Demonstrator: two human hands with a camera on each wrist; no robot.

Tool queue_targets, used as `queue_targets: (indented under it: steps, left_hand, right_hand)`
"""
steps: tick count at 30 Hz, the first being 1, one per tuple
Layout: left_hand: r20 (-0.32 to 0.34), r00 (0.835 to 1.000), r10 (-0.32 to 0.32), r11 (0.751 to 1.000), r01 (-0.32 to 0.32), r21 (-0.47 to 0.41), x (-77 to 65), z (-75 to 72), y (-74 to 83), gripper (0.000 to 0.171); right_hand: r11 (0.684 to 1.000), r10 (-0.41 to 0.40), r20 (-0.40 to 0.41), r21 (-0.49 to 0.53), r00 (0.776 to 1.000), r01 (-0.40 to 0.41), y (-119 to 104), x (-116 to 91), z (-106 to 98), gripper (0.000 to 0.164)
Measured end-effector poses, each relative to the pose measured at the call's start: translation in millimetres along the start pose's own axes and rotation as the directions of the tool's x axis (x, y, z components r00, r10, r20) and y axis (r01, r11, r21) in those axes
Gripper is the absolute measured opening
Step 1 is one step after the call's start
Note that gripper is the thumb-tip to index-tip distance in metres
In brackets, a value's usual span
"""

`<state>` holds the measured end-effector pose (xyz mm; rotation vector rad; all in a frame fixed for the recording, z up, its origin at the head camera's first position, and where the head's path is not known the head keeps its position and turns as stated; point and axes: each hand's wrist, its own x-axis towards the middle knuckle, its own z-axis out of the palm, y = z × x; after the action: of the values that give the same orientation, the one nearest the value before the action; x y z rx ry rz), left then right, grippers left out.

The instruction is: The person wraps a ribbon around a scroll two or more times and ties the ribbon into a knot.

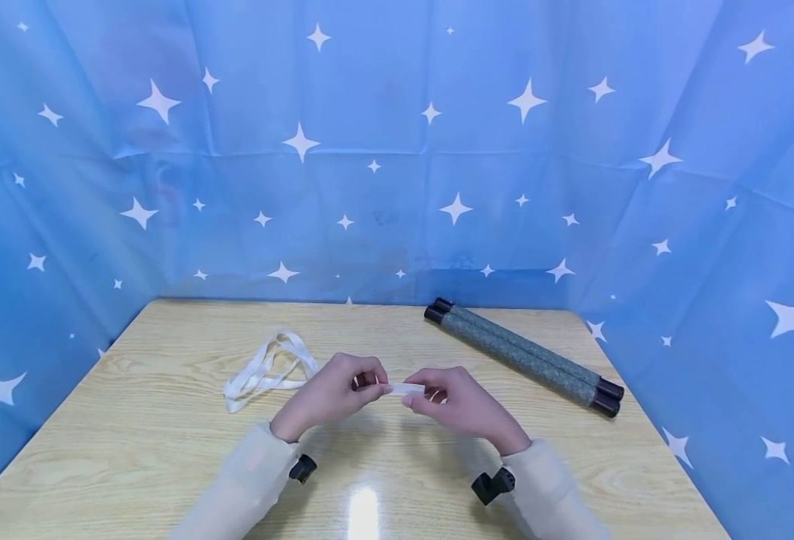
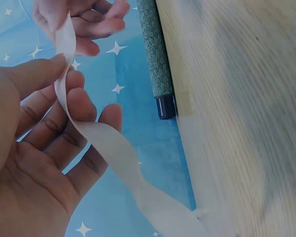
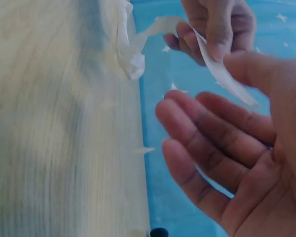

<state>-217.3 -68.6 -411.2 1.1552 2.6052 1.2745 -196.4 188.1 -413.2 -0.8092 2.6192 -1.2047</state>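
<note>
A white ribbon [image 1: 407, 388] runs between both hands above the table. My left hand [image 1: 339, 386] pinches it near its end between thumb and curled fingers. In the left wrist view the ribbon [image 2: 121, 153] trails down past the fingers with a twist. Its remaining length lies in loose loops on the table, left of the left hand. My right hand [image 1: 454, 397] is held opposite, thumb apart from loosely bent fingers. The ribbon's short end [image 3: 232, 86] extends between that thumb and fingers, with the thumb tip right at its edge.
Two grey-green patterned rods [image 1: 521, 352] with black end caps lie side by side at the table's right rear. The wooden table [image 1: 147, 420] meets a blue star-printed curtain [image 1: 383, 97] at the back and sides. Each wrist carries a small black camera.
</note>
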Motion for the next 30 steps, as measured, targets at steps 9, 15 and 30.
queue_targets:
  steps: [9,15,30]
  left_hand:
    - [0.008,1.000,-0.016,1.000,0.016,-0.010,-3.8,0.3,-4.7,0.011]
    - [0.034,0.999,-0.032,0.999,0.031,0.030,-3.8,-5.6,-9.7,0.013]
    - [0.099,0.990,-0.102,0.995,0.102,0.009,-11.4,-31.5,-31.4,0.017]
  right_hand:
    - [0.999,-0.037,-0.005,0.028,0.999,0.037,-2,4,5,0.023]
    - [0.998,-0.042,-0.044,0.047,0.998,0.044,-3,2,1,0.021]
    - [0.999,-0.025,-0.129,0.020,0.991,0.027,5,-4,-18,0.023]
